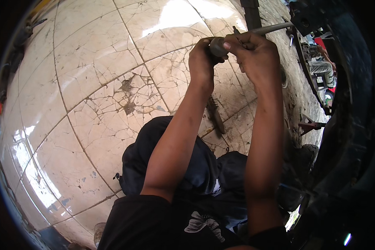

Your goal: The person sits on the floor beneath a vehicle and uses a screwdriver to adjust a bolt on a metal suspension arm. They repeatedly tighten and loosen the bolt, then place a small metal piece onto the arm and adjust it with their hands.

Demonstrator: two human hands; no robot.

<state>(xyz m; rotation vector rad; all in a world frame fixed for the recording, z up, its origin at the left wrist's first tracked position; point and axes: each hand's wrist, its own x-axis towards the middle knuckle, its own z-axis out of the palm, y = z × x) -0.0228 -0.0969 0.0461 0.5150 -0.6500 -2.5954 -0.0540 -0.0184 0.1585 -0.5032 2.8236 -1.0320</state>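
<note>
Head view: two hands (pixel 259 56) hold one grey part (pixel 218 46).

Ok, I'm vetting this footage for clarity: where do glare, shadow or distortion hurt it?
Head view: glare whites out patches of cracked beige floor tiles, top and lower left; head view: large dark structure at right sinks into shadow; head view: dark grout lines bow.

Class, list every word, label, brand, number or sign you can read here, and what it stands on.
None can be read.
Shirt: white print, any lettering too small to read.
Trousers: white mark, too blurred to tell whether it is text.
</note>
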